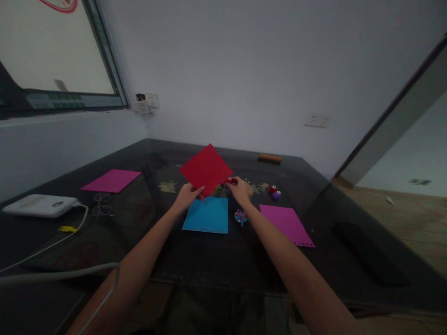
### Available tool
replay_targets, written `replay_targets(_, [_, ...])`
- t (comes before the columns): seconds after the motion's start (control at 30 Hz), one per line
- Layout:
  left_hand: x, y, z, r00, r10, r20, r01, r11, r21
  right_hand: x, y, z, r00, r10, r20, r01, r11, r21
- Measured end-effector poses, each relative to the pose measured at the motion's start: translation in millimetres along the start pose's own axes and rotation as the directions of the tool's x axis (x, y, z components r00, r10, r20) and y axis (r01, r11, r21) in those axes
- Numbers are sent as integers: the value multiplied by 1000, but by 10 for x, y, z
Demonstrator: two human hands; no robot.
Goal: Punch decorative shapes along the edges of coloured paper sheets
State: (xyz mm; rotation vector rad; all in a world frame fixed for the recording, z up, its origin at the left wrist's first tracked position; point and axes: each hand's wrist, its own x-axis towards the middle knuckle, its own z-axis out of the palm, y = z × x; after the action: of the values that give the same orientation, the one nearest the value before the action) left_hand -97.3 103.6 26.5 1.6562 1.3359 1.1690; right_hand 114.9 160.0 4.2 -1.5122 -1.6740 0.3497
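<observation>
Pale wall (230,74) behind a dark, glossy table (195,260) carrying coloured sheets.
On the table we identify, at right, a long black slab (370,253) and, at left, a white device (40,205) with a cable. We find one pink sheet (111,180) beyond the device and a magenta sheet (284,223) beside the right forearm. The red sheet (207,165) is raised and tilted, above the far edge of the blue sheet (207,214). Our left hand (189,195) grips its lower left edge, thumb on the front; the fingers of our right hand (238,190) pinch a small red ball (229,179) near its right corner. We cannot tell whether they also touch the sheet. A multicoloured cluster (240,216) sits beside the blue sheet.
</observation>
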Motion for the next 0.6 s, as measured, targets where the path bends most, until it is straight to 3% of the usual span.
replay_targets(0.1, [-4, -34, 50, 999, -34, 20, 34, 999, -11, -45, 3, -135, 1000, 0, 9, -3, 961, 276])
replay_targets(0.23, [-31, -48, 171, 997, -69, 41, 72, 995, -67, -144, 31, -408, 998, 33, 56, -59, 832, 552])
replay_targets(0.43, [-99, 155, 408, 991, -38, 126, 53, 992, -118, -540, 123, -851, 974, 115, 197, -225, 637, 737])
replay_targets(0.6, [-145, 392, 704, 989, 17, 144, 9, 985, -175, -852, 170, -970, 939, 182, 291, -343, 486, 804])
